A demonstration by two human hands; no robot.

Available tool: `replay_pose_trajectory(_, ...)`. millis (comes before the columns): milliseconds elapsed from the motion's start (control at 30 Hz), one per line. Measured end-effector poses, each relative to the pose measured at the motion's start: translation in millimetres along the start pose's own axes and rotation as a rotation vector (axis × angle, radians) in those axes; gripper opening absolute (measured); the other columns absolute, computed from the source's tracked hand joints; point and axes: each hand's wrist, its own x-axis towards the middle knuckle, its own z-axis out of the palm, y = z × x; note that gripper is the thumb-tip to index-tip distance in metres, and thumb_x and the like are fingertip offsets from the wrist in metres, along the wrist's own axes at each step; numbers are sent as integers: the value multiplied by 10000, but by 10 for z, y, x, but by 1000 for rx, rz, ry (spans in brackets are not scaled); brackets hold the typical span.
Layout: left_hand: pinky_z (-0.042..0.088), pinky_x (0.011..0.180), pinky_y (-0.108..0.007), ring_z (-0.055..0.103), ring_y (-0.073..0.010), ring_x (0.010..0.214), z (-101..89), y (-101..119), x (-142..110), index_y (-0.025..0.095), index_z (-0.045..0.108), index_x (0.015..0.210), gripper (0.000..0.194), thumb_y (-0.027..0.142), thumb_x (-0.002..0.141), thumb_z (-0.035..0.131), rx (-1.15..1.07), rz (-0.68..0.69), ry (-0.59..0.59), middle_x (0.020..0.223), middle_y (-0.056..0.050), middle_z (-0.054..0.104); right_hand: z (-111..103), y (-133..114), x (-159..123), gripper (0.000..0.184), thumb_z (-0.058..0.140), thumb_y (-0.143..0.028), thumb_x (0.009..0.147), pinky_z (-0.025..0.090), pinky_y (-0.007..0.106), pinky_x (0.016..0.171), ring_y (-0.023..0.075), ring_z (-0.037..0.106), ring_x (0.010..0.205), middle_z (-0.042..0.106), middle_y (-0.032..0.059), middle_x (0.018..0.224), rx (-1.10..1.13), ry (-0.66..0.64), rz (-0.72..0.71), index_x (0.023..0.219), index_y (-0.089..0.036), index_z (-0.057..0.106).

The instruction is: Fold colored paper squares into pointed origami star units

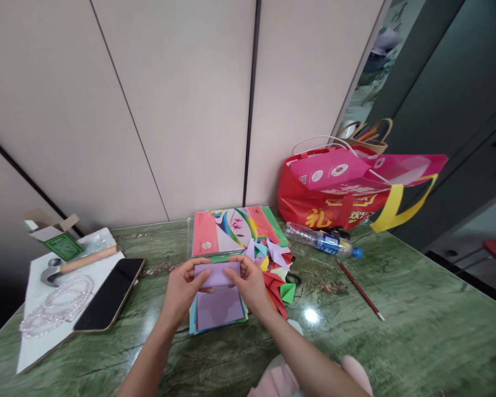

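Observation:
A folded piece of purple paper (217,275) is pinched at both ends between my two hands. My left hand (187,280) grips its left end, thumb on the near face. On the right end, the thumb and fingers of my right hand (246,278) close in the same way. Just below lies a stack of coloured paper sheets (220,309), purple on top. Folded paper pieces (275,286) in red, green, purple and yellow are heaped beside my right hand. Behind my hands rests a pack of coloured paper (235,229) with a printed cover.
To the left, a white board (35,347) bears a bead strand (62,303), a hammer (82,262), a green box (62,245) and part of a phone (111,295). On the right are a plastic bottle (320,240), a red pencil (360,291) and a red bag (297,198).

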Motion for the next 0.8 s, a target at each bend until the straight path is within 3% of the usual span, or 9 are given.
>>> replay_pose_trajectory(800,572,497,-305,594,-146,558,17,25,-13,125,592,879,328,272,606,698,6,32,9,632,7,635,3,-15,1,262,629,-276,676,487,199,448,107,513,603,549,-20,677,4,4,5,897,-173,534)
